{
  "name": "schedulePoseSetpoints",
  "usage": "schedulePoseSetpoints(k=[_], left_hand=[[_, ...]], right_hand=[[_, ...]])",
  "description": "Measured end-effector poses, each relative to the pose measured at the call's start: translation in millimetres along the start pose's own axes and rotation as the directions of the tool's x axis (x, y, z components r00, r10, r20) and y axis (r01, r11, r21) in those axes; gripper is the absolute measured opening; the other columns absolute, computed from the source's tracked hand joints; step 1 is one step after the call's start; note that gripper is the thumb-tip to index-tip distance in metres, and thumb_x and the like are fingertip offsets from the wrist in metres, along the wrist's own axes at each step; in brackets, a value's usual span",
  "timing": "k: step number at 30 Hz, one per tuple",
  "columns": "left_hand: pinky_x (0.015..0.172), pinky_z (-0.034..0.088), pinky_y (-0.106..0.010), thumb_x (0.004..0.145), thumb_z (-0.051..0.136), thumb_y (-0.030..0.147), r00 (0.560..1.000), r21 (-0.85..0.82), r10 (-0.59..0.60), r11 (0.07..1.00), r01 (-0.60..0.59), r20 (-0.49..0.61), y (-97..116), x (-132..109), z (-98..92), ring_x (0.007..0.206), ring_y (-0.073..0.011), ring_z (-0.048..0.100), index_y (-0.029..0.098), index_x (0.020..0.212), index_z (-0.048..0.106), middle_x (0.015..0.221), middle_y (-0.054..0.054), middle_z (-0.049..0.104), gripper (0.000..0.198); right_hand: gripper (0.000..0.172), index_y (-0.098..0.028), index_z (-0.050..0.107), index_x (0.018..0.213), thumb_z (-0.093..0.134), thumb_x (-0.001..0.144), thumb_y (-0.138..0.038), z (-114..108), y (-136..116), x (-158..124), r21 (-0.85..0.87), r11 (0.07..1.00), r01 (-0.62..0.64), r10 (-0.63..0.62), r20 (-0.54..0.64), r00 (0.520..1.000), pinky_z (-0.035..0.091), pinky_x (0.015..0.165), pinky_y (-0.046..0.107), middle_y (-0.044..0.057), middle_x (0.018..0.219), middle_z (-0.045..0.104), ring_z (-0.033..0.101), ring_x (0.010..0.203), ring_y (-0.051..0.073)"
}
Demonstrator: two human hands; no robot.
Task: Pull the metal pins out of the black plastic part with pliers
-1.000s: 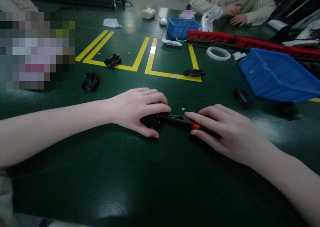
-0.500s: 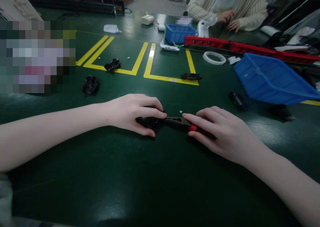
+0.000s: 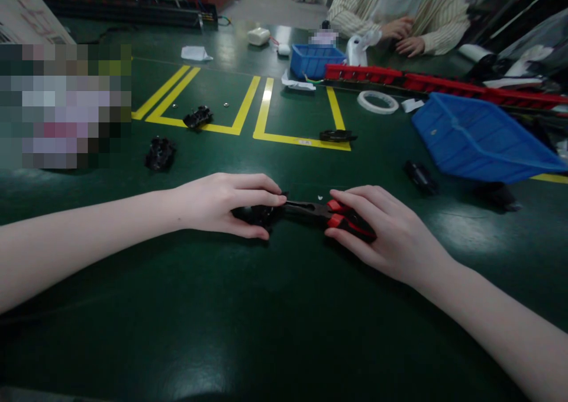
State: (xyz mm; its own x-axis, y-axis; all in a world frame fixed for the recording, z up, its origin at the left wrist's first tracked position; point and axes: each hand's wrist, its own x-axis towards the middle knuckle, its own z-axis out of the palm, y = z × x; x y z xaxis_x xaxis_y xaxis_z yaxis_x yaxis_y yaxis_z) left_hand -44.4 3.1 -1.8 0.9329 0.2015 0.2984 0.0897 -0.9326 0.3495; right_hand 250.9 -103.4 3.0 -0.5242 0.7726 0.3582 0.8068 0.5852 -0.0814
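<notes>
My left hand (image 3: 237, 204) is closed around a black plastic part (image 3: 264, 214) low on the green table, and its fingers cover much of that part. Long-nose pliers (image 3: 313, 208) with red and black handles lie in the grip of my right hand (image 3: 384, 227). Their narrow jaws reach left to the black part, beside my left index fingertip; what the tips pinch is too small to make out. A tiny white scrap (image 3: 320, 197) rests just beyond the pliers.
Similar black parts (image 3: 160, 154) lie at the left and near the yellow tape lines (image 3: 239, 124). To the right are a large blue bin (image 3: 479, 136), a tape roll (image 3: 377, 102) and a long red rail (image 3: 399, 77). Across the table sits a person (image 3: 399, 23) beyond a small blue bin (image 3: 316, 62).
Both hands have shifted slightly left along with the black part and pliers. The right fingers have moved on the pliers, and more of the red handles shows, spread wider.
</notes>
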Motion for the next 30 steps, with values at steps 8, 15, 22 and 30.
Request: schedulePoseSetpoints(k=[8,15,22,30], left_hand=[[0.089,0.061,-0.038,0.092,0.066,0.035,1.0,0.028,-0.01,1.0,0.01,0.002,1.4,-1.6,0.7,0.114,-0.0256,0.066,0.015,0.131,0.058,0.133,-0.017,0.061,0.044],[0.092,0.061,-0.036,0.093,0.066,0.034,1.0,0.036,-0.006,0.999,0.006,-0.009,1.1,-2.5,0.6,0.115,-0.0253,0.066,0.014,0.133,0.058,0.133,-0.016,0.061,0.046],[0.094,0.061,-0.037,0.092,0.067,0.035,0.999,0.051,0.006,0.999,-0.004,-0.041,0.8,-5.5,2.0,0.117,-0.0269,0.066,0.012,0.135,0.059,0.137,-0.018,0.061,0.049],[0.09,0.063,-0.038,0.092,0.067,0.035,0.998,0.051,0.016,0.999,-0.013,-0.054,0.3,-6.0,1.6,0.115,-0.0266,0.068,0.012,0.133,0.059,0.135,-0.017,0.062,0.047]], right_hand=[[0.034,-0.009,0.062,0.11,0.06,0.094,-0.04,1.6,-7.3,5.6,0.008,1.0,-0.028,0.028,0.005,1.0,0.057,0.074,0.038,0.016,0.103,0.065,0.064,0.09,0.025],[0.038,-0.009,0.062,0.106,0.057,0.094,-0.045,3.9,-4.9,5.1,-0.083,0.997,0.0,-0.002,-0.018,1.0,0.055,0.068,0.038,0.016,0.099,0.066,0.064,0.084,0.025],[0.039,-0.01,0.061,0.107,0.056,0.094,-0.046,2.3,-5.3,4.2,-0.117,0.993,-0.011,0.009,-0.019,1.0,0.052,0.072,0.04,0.016,0.1,0.069,0.064,0.088,0.028],[0.038,-0.011,0.061,0.104,0.056,0.094,-0.047,2.4,-8.7,4.2,-0.115,0.993,-0.039,0.04,0.003,0.999,0.05,0.066,0.037,0.014,0.094,0.068,0.062,0.08,0.025]])
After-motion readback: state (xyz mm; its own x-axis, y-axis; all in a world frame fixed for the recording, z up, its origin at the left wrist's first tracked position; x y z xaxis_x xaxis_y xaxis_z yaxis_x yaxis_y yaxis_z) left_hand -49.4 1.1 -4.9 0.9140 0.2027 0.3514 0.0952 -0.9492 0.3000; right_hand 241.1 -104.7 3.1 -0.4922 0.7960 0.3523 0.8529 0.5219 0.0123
